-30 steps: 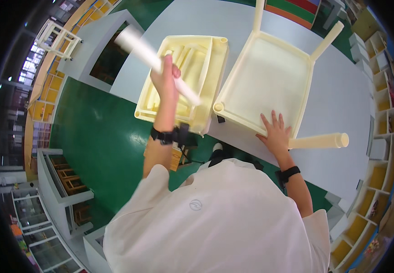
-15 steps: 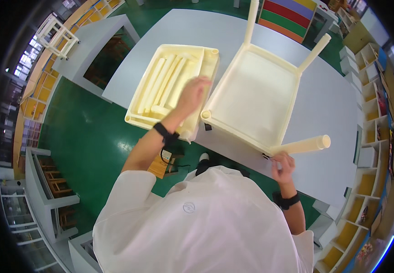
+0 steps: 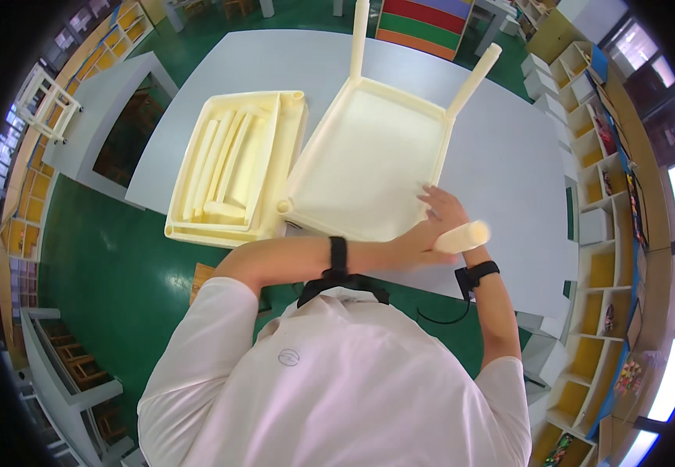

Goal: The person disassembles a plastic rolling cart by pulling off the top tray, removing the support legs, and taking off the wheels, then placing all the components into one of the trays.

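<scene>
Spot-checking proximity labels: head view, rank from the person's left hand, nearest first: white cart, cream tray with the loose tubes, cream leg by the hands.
From the left hand:
1. Cream leg: right beside it, on its right.
2. Cream tray: on the table, up and left.
3. White cart: far upper left, beyond the table.

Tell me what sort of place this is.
Probably a classroom or activity room: it has a big pale-grey table, a panel with bright coloured stripes, and white-and-yellow cubby shelves.
</scene>
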### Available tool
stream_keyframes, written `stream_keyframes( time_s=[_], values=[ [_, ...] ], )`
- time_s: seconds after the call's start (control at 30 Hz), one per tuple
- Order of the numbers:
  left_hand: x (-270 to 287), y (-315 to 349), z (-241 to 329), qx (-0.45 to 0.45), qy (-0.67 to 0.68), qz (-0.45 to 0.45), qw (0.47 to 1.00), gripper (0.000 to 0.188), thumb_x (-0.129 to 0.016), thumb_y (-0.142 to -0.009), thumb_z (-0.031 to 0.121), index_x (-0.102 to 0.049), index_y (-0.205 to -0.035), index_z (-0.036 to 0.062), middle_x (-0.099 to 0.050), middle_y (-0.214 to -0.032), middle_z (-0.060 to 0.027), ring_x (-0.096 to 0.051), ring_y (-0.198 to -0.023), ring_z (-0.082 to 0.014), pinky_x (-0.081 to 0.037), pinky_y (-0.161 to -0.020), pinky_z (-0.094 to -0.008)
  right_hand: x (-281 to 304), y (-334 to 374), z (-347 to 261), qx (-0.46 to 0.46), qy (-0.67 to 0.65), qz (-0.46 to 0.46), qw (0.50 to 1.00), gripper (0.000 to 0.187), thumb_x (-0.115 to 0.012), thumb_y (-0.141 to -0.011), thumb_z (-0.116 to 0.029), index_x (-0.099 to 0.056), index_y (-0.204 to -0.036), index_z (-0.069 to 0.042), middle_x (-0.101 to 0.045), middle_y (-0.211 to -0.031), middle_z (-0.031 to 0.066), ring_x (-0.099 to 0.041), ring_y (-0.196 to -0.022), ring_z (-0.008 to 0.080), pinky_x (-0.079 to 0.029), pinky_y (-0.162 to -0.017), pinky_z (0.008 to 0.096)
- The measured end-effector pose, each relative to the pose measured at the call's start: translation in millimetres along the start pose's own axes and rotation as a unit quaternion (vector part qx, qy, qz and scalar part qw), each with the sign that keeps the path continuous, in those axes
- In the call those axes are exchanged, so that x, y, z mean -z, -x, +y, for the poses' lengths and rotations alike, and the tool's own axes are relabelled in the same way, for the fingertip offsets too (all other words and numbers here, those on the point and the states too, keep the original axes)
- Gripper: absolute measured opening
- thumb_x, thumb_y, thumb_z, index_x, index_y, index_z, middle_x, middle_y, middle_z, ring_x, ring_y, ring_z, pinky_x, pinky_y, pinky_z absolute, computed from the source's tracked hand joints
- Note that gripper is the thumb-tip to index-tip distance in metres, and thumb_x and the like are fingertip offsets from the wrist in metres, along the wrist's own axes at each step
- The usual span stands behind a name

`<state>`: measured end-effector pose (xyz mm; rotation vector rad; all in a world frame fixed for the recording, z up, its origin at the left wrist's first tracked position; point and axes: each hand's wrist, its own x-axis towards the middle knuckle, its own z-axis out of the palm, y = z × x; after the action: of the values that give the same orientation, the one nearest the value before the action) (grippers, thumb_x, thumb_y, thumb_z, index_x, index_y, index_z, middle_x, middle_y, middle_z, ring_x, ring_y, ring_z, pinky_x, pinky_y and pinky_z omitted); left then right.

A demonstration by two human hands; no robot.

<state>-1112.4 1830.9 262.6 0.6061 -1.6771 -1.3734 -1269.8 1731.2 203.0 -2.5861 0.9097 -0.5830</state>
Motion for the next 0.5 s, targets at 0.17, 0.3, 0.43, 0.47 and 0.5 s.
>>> stream_keyframes(
  time_s=[0.17, 0.3, 0.43, 0.47, 0.5],
  values=[
    [9, 41, 15, -0.011, 0.117, -0.046, 0.992, 0.039, -0.066, -0.080, 0.039, -0.052, -0.070, 0.0040, -0.051, -0.063, -0.0030, -0.045, -0.053, -0.0133, -0.039, -0.052, -0.0268, -4, 29, -9, -0.071, 0.141, -0.153, 0.975, 0.036, -0.049, -0.089, -0.024, -0.051, -0.124, -0.016, -0.044, -0.136, 0.0041, -0.031, -0.131, 0.0226, -0.026, -0.103, 0.0560],
    [28, 60, 25, 0.026, 0.331, -0.141, 0.933, 0.049, -0.079, -0.064, 0.045, -0.053, -0.069, 0.0031, -0.048, -0.059, -0.0021, -0.041, -0.048, -0.0106, -0.030, -0.042, -0.0235, -5, 60, -3, -0.081, 0.081, -0.113, 0.987, 0.032, -0.050, -0.087, -0.019, -0.055, -0.119, -0.014, -0.053, -0.126, 0.0027, -0.042, -0.124, 0.0214, -0.026, -0.105, 0.0492],
    [66, 78, 12, 0.046, 0.356, -0.097, 0.928, 0.053, -0.084, -0.058, 0.044, -0.057, -0.071, 0.0003, -0.054, -0.062, -0.0058, -0.043, -0.046, -0.0104, -0.031, -0.039, -0.0228, -9, 74, 5, -0.080, 0.030, -0.092, 0.992, 0.031, -0.055, -0.084, -0.018, -0.058, -0.114, -0.012, -0.058, -0.117, 0.0065, -0.049, -0.115, 0.0245, -0.028, -0.104, 0.0474],
    [78, 76, 16, -0.027, 0.179, -0.061, 0.982, 0.070, -0.055, -0.071, 0.072, -0.053, -0.059, 0.0034, -0.048, -0.046, 0.0001, -0.045, -0.038, -0.0113, -0.034, -0.037, -0.0228, -9, 72, 5, -0.079, 0.026, -0.095, 0.992, 0.031, -0.055, -0.084, -0.018, -0.058, -0.114, -0.012, -0.058, -0.117, 0.0065, -0.049, -0.115, 0.0245, -0.028, -0.104, 0.0474],
    [86, 81, 13, -0.016, 0.183, -0.003, 0.983, 0.072, -0.052, -0.070, 0.076, -0.053, -0.059, 0.0042, -0.046, -0.044, 0.0006, -0.043, -0.037, -0.0104, -0.033, -0.036, -0.0223, -7, 65, 4, -0.106, 0.024, -0.147, 0.983, 0.034, -0.057, -0.083, -0.022, -0.057, -0.115, -0.013, -0.056, -0.119, 0.0081, -0.047, -0.116, 0.0263, -0.028, -0.103, 0.0486]
  ],
)
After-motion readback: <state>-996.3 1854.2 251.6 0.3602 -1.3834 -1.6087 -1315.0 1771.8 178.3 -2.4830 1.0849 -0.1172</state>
